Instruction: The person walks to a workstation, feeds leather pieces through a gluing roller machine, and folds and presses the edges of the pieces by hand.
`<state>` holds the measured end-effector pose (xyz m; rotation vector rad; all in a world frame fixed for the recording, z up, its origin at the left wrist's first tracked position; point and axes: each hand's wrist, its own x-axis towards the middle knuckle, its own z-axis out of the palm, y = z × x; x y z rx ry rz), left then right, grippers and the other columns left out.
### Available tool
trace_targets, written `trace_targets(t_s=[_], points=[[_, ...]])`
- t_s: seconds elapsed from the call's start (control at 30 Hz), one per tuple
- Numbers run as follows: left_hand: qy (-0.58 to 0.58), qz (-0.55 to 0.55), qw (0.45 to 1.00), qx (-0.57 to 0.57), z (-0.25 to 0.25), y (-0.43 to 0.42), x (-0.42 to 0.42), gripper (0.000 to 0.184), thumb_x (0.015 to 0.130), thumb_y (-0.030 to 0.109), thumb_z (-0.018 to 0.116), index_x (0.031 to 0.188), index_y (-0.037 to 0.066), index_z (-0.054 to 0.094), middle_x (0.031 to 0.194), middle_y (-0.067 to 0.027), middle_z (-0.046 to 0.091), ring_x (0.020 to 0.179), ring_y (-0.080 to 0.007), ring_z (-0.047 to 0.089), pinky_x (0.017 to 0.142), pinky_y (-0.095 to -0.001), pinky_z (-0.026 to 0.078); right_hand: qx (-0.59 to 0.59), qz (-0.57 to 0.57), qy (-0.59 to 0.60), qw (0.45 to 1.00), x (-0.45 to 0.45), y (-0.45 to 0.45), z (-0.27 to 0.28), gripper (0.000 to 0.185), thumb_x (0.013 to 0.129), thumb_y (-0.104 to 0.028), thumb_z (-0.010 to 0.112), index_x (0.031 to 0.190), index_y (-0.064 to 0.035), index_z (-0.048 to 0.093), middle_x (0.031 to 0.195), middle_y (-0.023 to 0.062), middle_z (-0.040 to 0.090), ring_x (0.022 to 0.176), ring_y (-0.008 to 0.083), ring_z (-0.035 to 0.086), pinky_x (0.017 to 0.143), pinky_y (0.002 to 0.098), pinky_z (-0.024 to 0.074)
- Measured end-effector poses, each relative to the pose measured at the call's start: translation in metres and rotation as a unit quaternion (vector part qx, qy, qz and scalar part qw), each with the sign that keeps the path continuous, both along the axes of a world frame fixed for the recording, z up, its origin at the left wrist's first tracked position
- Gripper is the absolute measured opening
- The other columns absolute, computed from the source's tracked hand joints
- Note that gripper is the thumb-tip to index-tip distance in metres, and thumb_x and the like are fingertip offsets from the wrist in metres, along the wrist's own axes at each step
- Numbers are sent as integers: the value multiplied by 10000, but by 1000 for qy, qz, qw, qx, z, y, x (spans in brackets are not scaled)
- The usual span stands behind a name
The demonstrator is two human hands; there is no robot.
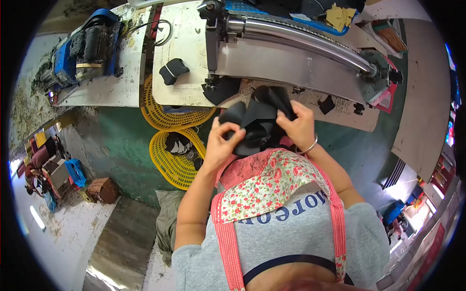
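Several black cut pieces of sheet material (259,112), perhaps leather, are held up in front of my apron, between both hands. My left hand (222,140) pinches the pieces at their left side, thumb against fingers. On the other side, my right hand (298,125), with a bangle at the wrist, grips their upper right edge. More black pieces (221,91) lie on the bench edge just beyond my hands. A bundle of black pieces (173,71) tied with a pale band rests farther left on the board.
A machine with a long steel roller (306,42) spans the bench ahead. Two yellow baskets (162,162) stand below on the left, one holding dark pieces. A blue motor unit (87,48) sits on the left table. Yellow scraps (340,17) lie in a blue tray (296,20) behind the roller.
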<state>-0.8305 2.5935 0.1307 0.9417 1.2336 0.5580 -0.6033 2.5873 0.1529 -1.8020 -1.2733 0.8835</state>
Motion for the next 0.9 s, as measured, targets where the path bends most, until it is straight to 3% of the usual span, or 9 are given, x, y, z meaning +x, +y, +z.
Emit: trace_targets(t_s=[0.03,0.1,0.27,0.37,0.57,0.63,0.7,0.8,0.9], points=[[11,11,1000,-9,-6,0,-1,97,754,101,683,753,38,609,966,-89,528,1042,-202,424,969,-324,261,-19,-18,-2,1000,8,-4,0,122,707,-71,638,706,32,573,589,88,523,552,109,464,501,268,375],[79,63,994,41,-35,6,-7,67,752,58,604,735,38,542,839,-64,416,823,-183,452,746,-259,368,-88,-170,136,972,35,2,16,101,759,-67,631,805,22,620,713,48,619,622,88,534,549,239,433],[114,-110,962,221,-101,31,37,202,666,73,635,766,48,462,787,-111,445,760,-274,458,713,-333,385,-89,-148,487,856,93,-9,9,245,812,-49,604,1047,19,583,930,69,642,782,132,634,706,255,524],[48,-165,946,274,-139,40,85,435,691,67,629,1096,47,472,1135,-206,468,1054,-365,473,909,-396,385,-121,-101,551,820,91,-13,-5,305,828,-51,578,1119,29,539,1011,78,623,854,136,628,780,254,511],[370,-249,771,455,-126,39,81,407,773,72,581,1167,21,493,1311,-232,360,1106,-451,417,970,-461,367,-138,-14,627,767,93,-5,-10,348,886,-103,524,1201,36,478,1082,97,599,936,132,603,816,255,495],[155,-132,950,236,-94,35,68,394,820,151,564,1182,12,494,1324,-184,385,1177,-355,415,998,-423,345,-153,-4,625,766,93,-1,-9,331,890,-120,517,1176,47,498,1091,103,596,929,130,604,804,247,492],[-142,30,978,-151,-54,37,58,405,839,198,573,1193,18,491,1318,-149,406,1213,-294,399,1011,-397,329,-164,81,572,800,91,4,-12,323,882,-124,517,1149,57,519,1100,110,595,926,138,604,799,249,487],[-311,-23,934,-176,-20,51,58,400,874,258,569,1197,34,499,1259,-98,469,1191,-190,418,965,-332,372,-192,240,414,857,72,19,-11,329,824,-106,518,1102,64,561,1132,134,588,1000,179,572,862,292,445],[-139,-106,980,-92,6,57,61,383,819,160,668,1151,18,538,1050,-60,599,948,-101,557,815,-234,455,-198,327,237,893,69,21,-21,381,822,-127,510,1158,50,537,1188,153,558,1096,192,517,944,322,390]])
